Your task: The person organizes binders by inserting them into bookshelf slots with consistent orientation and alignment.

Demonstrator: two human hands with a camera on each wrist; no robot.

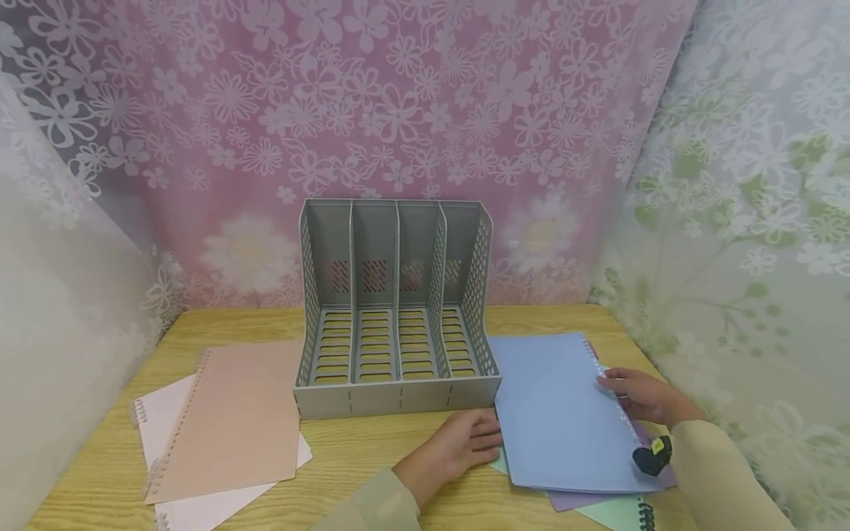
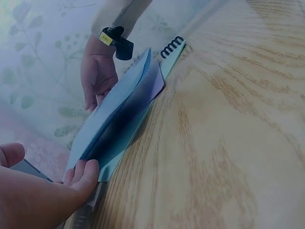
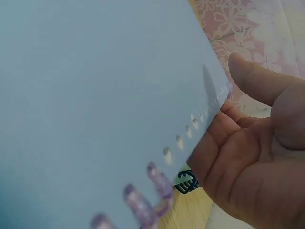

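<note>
A blue spiral notebook (image 1: 554, 413) lies on top of a pile at the right, over a purple notebook (image 1: 564, 500) and a light green notebook (image 1: 614, 512). My right hand (image 1: 640, 397) is at its spiral edge. In the right wrist view the fingers (image 3: 214, 138) reach beneath that edge, and the thumb stands apart from the cover. My left hand (image 1: 458, 446) has its fingers extended at the blue notebook's left edge. In the left wrist view those fingertips (image 2: 90, 169) meet the edges of the pile, with the blue cover raised above the green one.
A grey file rack (image 1: 398, 398) with several upright compartments stands at the middle back. To its left, an orange-pink spiral notebook (image 1: 232, 420) overlaps pale pink notebooks (image 1: 212, 509). A floral curtain (image 1: 398, 110) hangs behind the wooden table (image 1: 358, 450).
</note>
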